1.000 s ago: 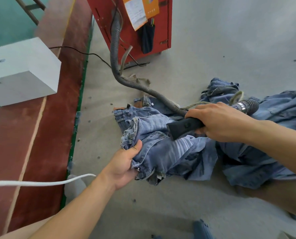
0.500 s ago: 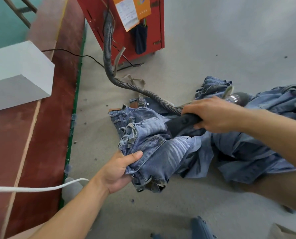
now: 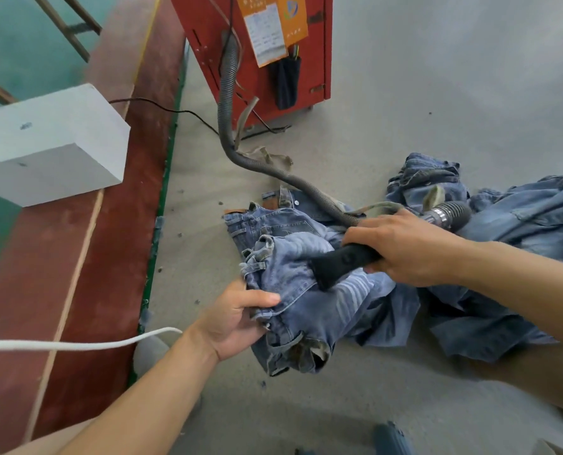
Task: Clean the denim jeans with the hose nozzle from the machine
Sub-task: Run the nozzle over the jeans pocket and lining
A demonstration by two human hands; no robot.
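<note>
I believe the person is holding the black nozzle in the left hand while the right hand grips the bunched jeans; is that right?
Not quite: the hands are swapped. The head view shows the right hand holding the black nozzle, while the left hand grips the bunched jeans.

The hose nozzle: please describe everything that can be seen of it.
The nozzle is black, looks like hard plastic, with a wide flat mouth. It points down and left, its mouth pressed on the crumpled jeans. The right hand grips its handle. Behind the hand a metal collar joins it to the grey ribbed hose, which runs to the red machine.
</note>
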